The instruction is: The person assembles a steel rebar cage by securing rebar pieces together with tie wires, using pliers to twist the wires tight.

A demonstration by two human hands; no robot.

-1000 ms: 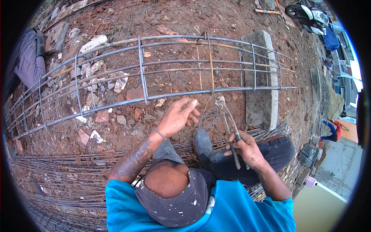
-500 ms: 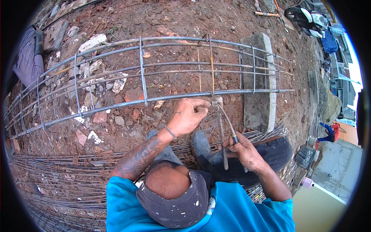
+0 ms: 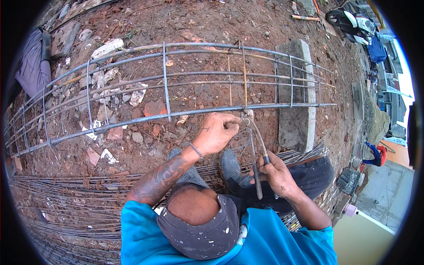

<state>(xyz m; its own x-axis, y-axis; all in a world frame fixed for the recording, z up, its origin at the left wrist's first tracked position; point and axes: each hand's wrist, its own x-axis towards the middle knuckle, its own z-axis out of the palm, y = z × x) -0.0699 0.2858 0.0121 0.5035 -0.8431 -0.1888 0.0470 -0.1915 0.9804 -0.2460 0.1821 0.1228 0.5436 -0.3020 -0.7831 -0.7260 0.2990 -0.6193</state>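
Observation:
A long rebar cage (image 3: 132,119) of lengthwise bars and square stirrups stretches across the view. At its near bar, beside a rusty stirrup (image 3: 244,75), are the jaws of long-handled pincers (image 3: 259,143). My right hand (image 3: 278,174) grips the pincers' handles, which stand a little apart. My left hand (image 3: 217,131) is closed in a pinch just left of the jaws. Thin tie wire (image 3: 240,140) hangs in loose loops below its fingers; the exact bit pinched is too small to see clearly.
A concrete block (image 3: 297,119) lies under the cage's right end. Bundled rebar (image 3: 79,194) covers the ground at the near left. Rubble and broken tile (image 3: 108,48) litter the mud. Another person's leg (image 3: 35,70) shows at far left; a motorcycle (image 3: 353,24) stands at far right.
The pincers' handle ends have come slightly closer together, and my right hand has shifted slightly left. My left hand stays pinched beside the jaws.

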